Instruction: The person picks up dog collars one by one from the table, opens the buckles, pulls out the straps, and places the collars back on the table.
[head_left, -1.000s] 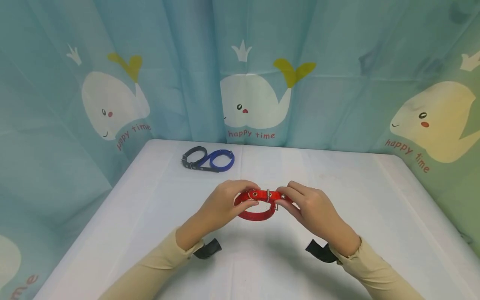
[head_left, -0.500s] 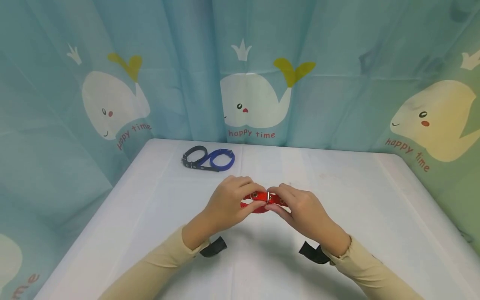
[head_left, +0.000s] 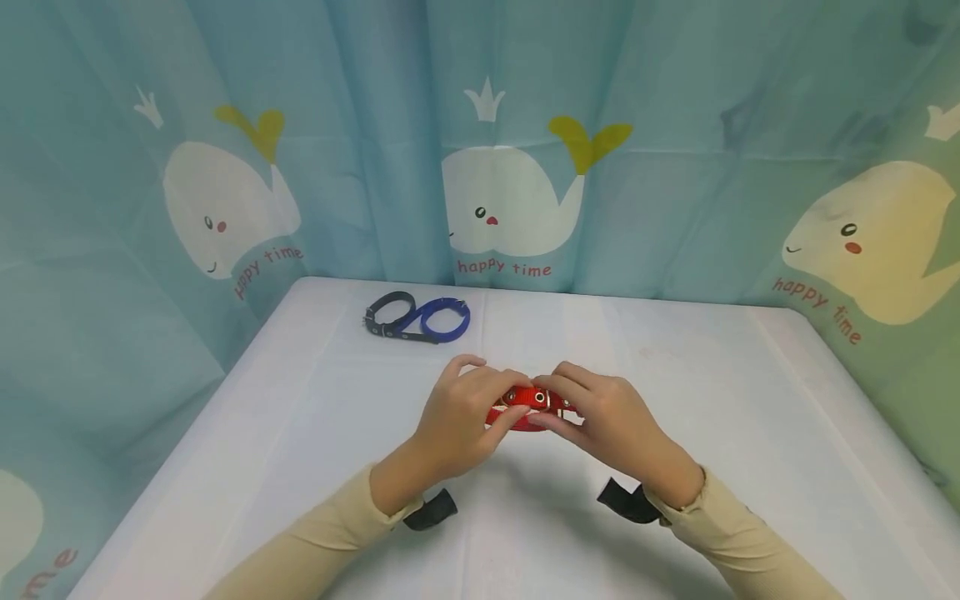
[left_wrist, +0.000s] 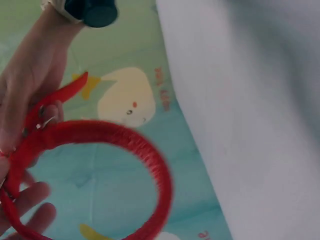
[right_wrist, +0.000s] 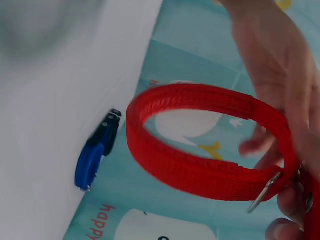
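Left grip and right grip pinched the red collar; had either slackened, its strap end might have slipped free.

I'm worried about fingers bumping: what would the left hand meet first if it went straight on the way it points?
The left hand, pinching the red collar, would likely meet the right hand first, though exact depth is unclear.

- Looks like a curtained-off booth; cannot tell whether home or workplace.
- Hung round with blue-green curtains bearing white whale prints and red "happy time" lettering.
- Fitted with a white worktop beside the curtains.
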